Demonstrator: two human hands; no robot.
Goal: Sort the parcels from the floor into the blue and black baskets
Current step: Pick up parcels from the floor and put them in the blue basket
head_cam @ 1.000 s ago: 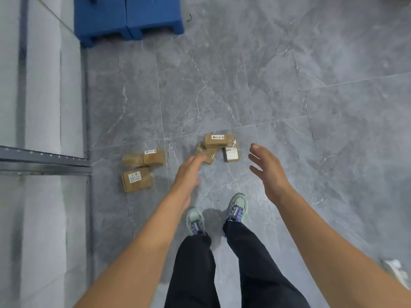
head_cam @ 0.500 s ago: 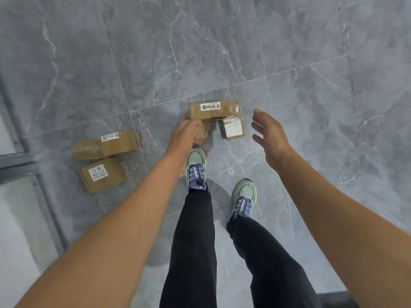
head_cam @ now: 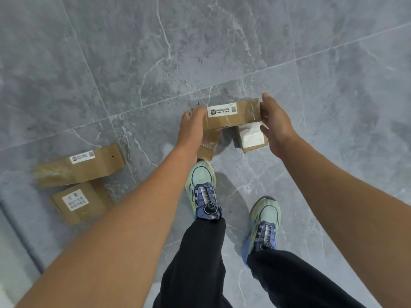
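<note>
A long brown cardboard parcel (head_cam: 232, 115) with a white label lies on top of two smaller parcels on the grey floor. My left hand (head_cam: 192, 126) grips its left end and my right hand (head_cam: 274, 121) grips its right end. Beneath it sit a small taped brown parcel (head_cam: 208, 145) and a small parcel with a white top (head_cam: 251, 136). Two more brown parcels lie to the left: a long one (head_cam: 89, 164) and a shorter labelled one (head_cam: 82, 202). No basket is in view.
My two feet in green and purple shoes (head_cam: 203, 187) stand just behind the pile, the left shoe touching the taped parcel. A pale wall base or rail (head_cam: 20, 236) runs along the lower left edge. Grey marble tiles (head_cam: 311, 52) stretch ahead.
I have bent closer to the pile. Both hands moved forward and closed on the ends of the top long parcel; before, they hovered open beside it.
</note>
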